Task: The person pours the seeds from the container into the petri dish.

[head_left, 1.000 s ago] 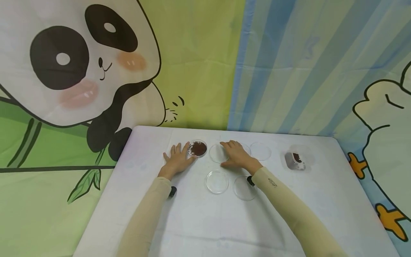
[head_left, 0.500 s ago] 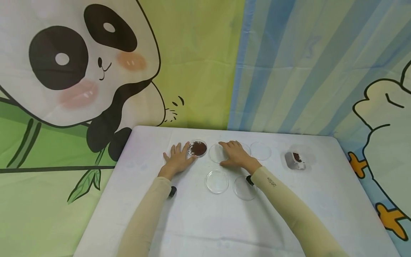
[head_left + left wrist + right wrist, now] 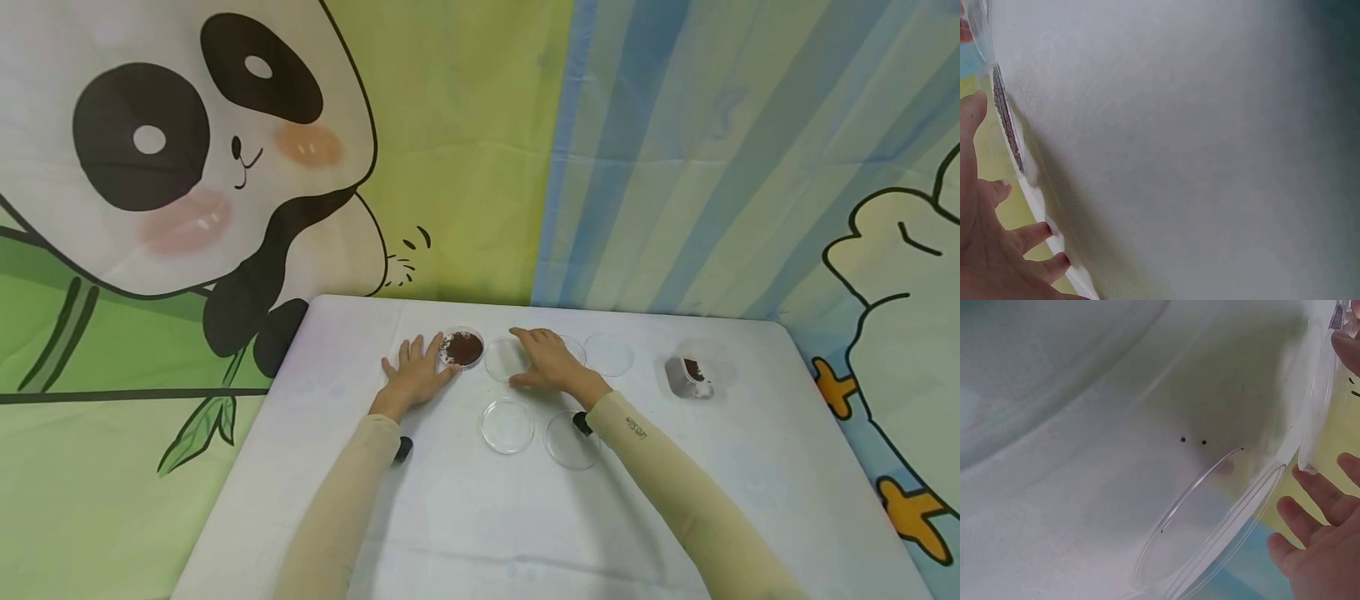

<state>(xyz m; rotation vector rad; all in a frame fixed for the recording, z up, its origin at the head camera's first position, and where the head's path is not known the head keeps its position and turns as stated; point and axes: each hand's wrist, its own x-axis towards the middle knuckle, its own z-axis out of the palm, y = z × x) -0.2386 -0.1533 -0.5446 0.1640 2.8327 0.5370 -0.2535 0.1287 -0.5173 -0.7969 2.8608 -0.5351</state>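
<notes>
Dark brown granules with a whitish patch on the left fill a clear petri dish (image 3: 467,349) near the table's far edge. My left hand (image 3: 411,382) rests beside it, fingers spread, thumb and forefinger touching its rim. Just right of it lies a second clear petri dish (image 3: 499,358) without granules. My right hand (image 3: 553,363) holds that dish by its sides between thumb and forefinger; its other fingers are loosely extended. In the left wrist view the granules (image 3: 1007,119) show edge-on beyond the thumb. In the right wrist view the forefinger touches the held dish's edge (image 3: 1307,469).
Behind my right hand lies a partly hidden clear dish (image 3: 576,346), with another clear dish (image 3: 610,355) beside it. Two more clear round pieces, a left one (image 3: 507,427) and a right one (image 3: 562,442), lie nearer. A small cup (image 3: 682,382) with brown material stands at right.
My right hand and the clear dish it holds have slid slightly left, towards the granule-filled dish. The left hand and the filled dish have stayed in place.
</notes>
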